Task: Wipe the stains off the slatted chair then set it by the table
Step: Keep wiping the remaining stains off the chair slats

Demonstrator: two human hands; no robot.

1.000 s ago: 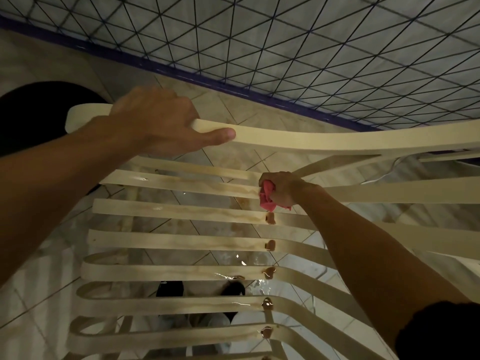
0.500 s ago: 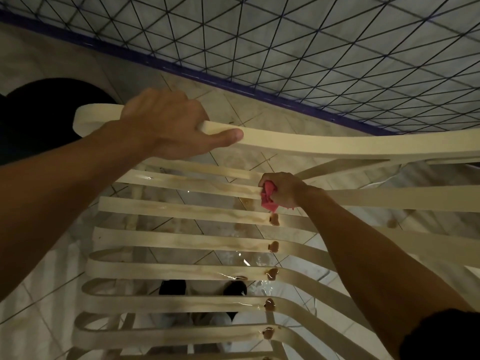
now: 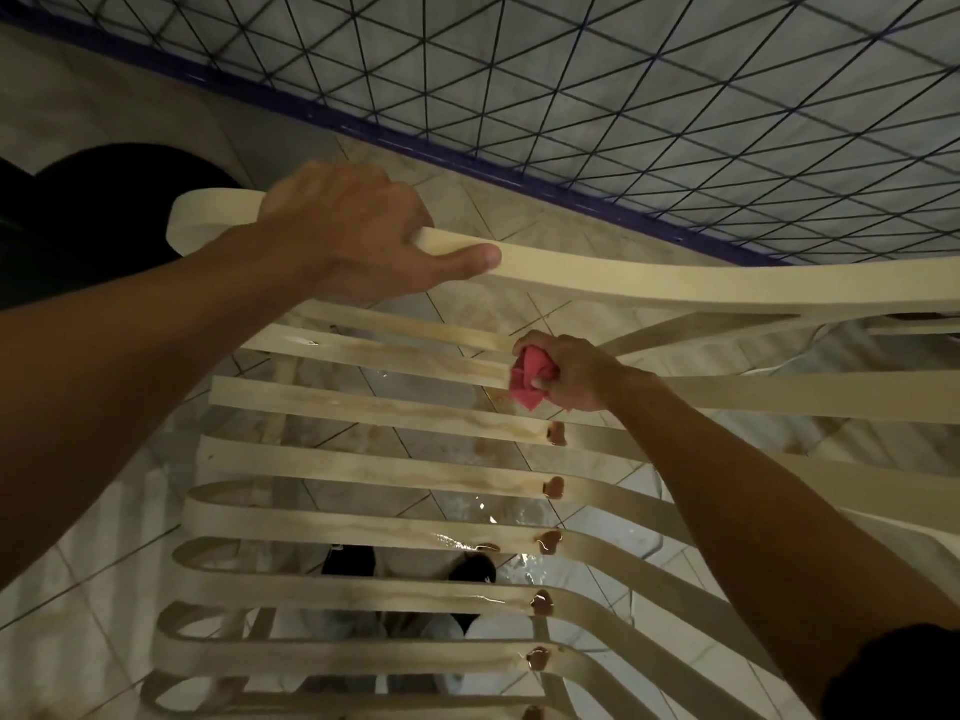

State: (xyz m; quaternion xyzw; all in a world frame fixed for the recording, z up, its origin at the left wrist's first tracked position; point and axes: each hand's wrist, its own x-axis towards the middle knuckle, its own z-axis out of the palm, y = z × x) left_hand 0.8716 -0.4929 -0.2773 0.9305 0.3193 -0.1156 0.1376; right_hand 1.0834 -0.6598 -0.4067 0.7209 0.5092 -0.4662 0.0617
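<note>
Tiled floor [image 3: 93, 605] below, mesh fence [image 3: 623, 96] behind. Left hand [image 3: 358, 236] grips chair [image 3: 649, 283] top rail, thumb along it. Right hand [image 3: 566, 371], lower, clutches pink cloth [image 3: 524, 381] against upper slat. Brown stains [image 3: 555, 433] dot slats beneath right hand.

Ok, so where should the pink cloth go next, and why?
Probably down one slat onto the brown blob: the right hand grips the pink cloth just above it, the left hand holds the top rail steady, and more blobs wait below.
</note>
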